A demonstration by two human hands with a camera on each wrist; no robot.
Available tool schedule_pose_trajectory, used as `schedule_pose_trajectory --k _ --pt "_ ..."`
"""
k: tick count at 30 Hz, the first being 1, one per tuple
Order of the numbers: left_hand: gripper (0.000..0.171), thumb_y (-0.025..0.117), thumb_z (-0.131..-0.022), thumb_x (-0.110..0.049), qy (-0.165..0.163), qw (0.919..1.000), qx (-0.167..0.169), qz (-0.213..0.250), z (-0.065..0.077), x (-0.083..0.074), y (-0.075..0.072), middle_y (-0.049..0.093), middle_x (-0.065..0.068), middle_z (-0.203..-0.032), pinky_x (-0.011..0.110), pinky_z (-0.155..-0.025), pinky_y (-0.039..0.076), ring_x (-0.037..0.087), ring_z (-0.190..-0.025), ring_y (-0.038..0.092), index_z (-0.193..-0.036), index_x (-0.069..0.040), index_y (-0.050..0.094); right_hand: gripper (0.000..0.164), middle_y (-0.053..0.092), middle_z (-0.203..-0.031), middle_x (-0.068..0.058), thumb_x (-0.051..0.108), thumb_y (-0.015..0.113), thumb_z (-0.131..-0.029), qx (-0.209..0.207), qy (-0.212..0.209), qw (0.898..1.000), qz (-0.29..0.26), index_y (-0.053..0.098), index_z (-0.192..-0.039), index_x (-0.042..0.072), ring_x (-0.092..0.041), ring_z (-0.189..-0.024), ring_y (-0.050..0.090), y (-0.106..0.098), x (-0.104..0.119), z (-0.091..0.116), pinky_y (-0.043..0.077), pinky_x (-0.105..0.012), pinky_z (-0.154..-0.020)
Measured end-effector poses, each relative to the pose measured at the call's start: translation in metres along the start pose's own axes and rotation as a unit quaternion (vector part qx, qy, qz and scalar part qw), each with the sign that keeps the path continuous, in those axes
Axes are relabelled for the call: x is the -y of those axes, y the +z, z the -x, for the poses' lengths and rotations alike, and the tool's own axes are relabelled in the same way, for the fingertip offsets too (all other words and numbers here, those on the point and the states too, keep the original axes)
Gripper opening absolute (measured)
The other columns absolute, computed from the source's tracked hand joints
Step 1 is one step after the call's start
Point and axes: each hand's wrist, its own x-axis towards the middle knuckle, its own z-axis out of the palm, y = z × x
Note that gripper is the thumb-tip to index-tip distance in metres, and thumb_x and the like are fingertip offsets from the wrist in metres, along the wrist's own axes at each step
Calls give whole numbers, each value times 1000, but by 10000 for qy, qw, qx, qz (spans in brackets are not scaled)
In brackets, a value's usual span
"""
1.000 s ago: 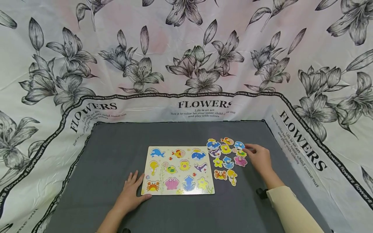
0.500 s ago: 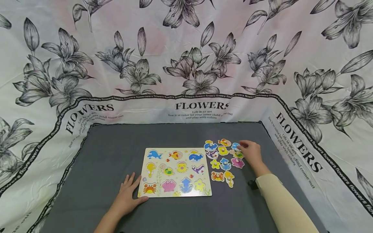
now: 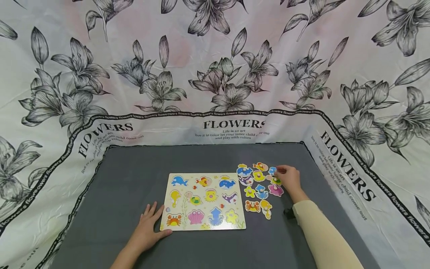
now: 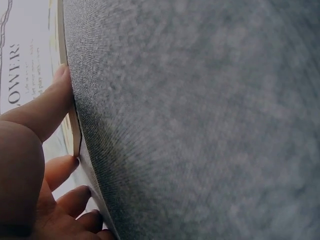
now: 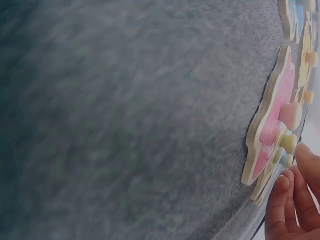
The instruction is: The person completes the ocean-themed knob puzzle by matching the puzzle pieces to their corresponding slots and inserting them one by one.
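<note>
A pale puzzle board [image 3: 184, 207] printed with sea animals lies flat on the grey tabletop. My left hand [image 3: 143, 229] rests at its lower left corner, fingers spread, with thumb and index finger touching the edges. In the left wrist view, the thumb [image 4: 56, 97] presses the board's side. To the right of the board lie several loose knobbed pieces. At their upper right, my right hand [image 3: 289, 180] pinches a blue whale puzzle piece [image 3: 271, 170], its thumb and fingertips close around the small knob [image 5: 287, 160]. The fingers partly cover this piece and the green turtle piece [image 3: 276, 181].
Close by lie a pink shell piece [image 3: 276, 191], a crab piece [image 3: 252, 206], a seahorse piece [image 3: 267, 209] and a star piece [image 3: 249, 192]. Some pieces overlap at the board's right edge. Flower-printed cloth [image 3: 231, 130] rises behind the grey tabletop [image 3: 201, 246].
My right hand has shifted slightly left onto the blue whale piece and then stays there. The left hand keeps its place on the board. The head view has shifted slightly.
</note>
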Motion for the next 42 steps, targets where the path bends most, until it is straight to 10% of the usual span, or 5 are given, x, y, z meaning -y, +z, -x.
schedule_pose_trajectory --k 27,42 --pt "103 83 -75 -55 -64 10000 -25 -4 1 -4 0 22 26 -164 72 -117 13 51 -152 7 -156 -10 39 26 71 -116 -24 15 65 -100 14 75 9999 100 73 -118 -1 -38 -105 64 0 -6 -15 54 -50 -85" --pt "104 83 -73 -57 67 9999 -111 20 1 1 1 24 28 -163 73 -116 16 53 -151 10 -154 -7 42 24 72 -115 -20 21 71 -96 32 -214 9996 185 78 -113 5 -32 -97 63 0 26 -4 50 -39 -72"
